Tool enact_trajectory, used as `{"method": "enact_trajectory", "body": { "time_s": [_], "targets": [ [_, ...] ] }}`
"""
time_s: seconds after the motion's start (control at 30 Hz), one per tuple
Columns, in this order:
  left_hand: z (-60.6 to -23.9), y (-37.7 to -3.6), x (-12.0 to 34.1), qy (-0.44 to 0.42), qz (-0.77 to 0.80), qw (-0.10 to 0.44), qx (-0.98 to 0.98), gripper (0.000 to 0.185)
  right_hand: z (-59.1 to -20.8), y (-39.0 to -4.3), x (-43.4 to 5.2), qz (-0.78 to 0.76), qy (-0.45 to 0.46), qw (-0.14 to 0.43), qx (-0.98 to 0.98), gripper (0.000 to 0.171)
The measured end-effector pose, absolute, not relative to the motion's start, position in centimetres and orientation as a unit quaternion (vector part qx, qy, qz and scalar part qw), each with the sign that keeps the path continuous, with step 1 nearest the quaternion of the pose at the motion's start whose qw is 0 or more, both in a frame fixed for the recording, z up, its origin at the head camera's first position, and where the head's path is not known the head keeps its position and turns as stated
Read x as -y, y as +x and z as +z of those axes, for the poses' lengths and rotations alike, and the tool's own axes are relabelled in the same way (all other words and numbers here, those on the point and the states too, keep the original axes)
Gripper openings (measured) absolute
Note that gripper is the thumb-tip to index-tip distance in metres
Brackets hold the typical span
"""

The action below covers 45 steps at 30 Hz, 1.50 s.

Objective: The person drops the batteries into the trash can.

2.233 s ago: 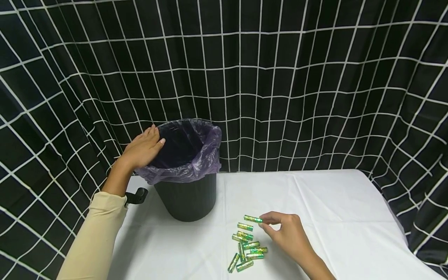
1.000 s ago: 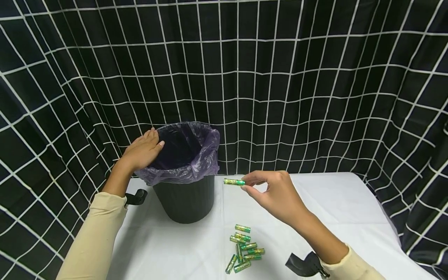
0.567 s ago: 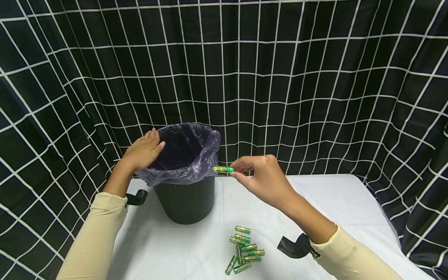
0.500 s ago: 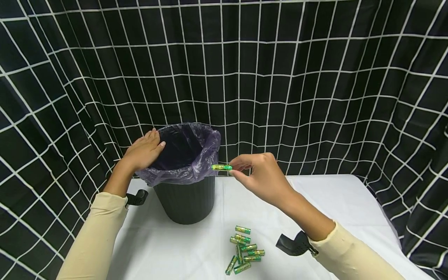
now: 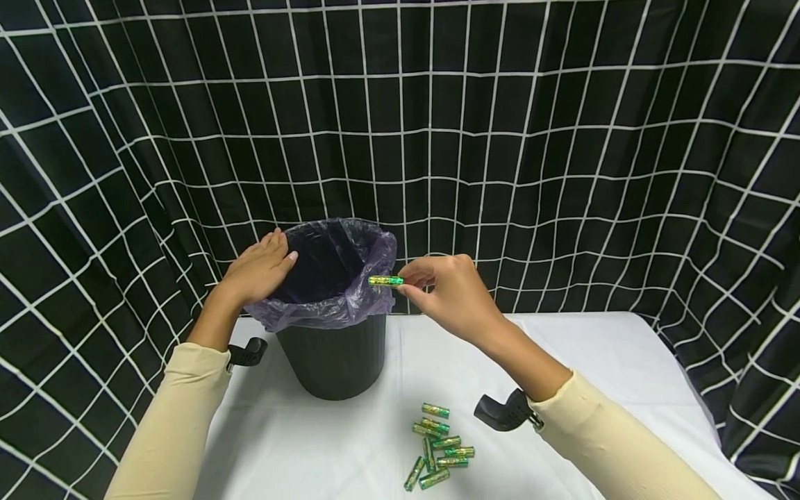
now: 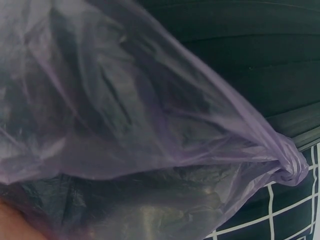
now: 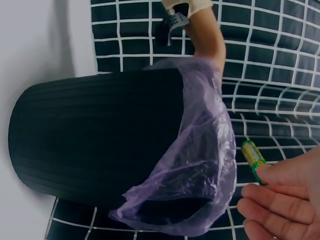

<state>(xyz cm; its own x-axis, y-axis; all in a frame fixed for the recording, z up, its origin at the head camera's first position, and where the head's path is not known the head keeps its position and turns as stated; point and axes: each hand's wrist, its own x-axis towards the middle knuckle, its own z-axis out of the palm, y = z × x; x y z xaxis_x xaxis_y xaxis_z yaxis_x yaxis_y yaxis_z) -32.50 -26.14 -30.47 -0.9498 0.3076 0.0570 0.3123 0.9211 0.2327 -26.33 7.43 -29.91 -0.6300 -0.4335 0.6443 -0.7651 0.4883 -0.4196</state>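
Between thumb and fingers my right hand (image 5: 446, 288) pinches one end of a green and gold battery (image 5: 384, 280), held level by the right side of the bin's rim. The right wrist view shows the same battery (image 7: 253, 156) sticking out past the thumb. My left hand (image 5: 259, 267) rests with straight fingers on the left rim of the black bin (image 5: 337, 357). A purple bin liner (image 5: 319, 312) is folded over that rim and fills the left wrist view. Several more batteries (image 5: 434, 479) lie in a loose group on the table, nearer to me.
A white cloth covers the table (image 5: 562, 389). Black curtains (image 5: 500, 139) with a white grid hang behind and at both sides. Each wrist carries a black camera mount (image 5: 503, 411). The bin's mouth faces up, its inside dark.
My right hand has lifted the battery from beside the group and carried it up and left to the bin's rim. My left hand has stayed on the rim.
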Motion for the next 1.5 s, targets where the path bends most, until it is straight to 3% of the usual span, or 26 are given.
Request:
{"method": "enact_trajectory", "body": {
  "time_s": [1.5],
  "targets": [
    [-30.5,-32.7,26.3,-0.151,-0.114,0.004,0.982,0.066,-29.1,-31.9,0.3,0.294,0.351,0.199,0.867,0.013]
  ]
}}
